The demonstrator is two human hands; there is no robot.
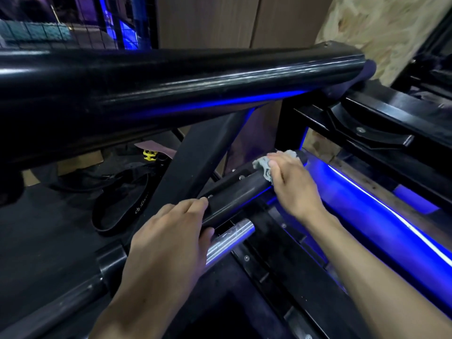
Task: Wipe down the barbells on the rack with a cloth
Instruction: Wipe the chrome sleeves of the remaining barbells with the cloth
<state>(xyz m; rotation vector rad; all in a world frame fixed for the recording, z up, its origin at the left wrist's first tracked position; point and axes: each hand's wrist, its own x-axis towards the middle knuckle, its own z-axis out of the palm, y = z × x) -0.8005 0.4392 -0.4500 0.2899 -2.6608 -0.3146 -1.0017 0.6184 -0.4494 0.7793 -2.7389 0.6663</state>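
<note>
A black barbell sleeve (234, 192) lies slanted on the rack at the centre. My right hand (291, 182) holds a grey cloth (263, 166) pressed over its far end. My left hand (171, 238) grips the near part of the same black bar, thumb underneath. Just below it a chrome barbell end (232, 237) sticks out. A thick black bar (171, 79) crosses the top of the view, close to the camera.
The black rack frame (367, 126) stands at the right, with a blue light strip (391, 216) glowing along its lower rail. A black lifting belt (119, 204) and a yellow clip (149, 155) lie on the dark floor at the left. A diagonal black strut (195, 152) rises behind the bars.
</note>
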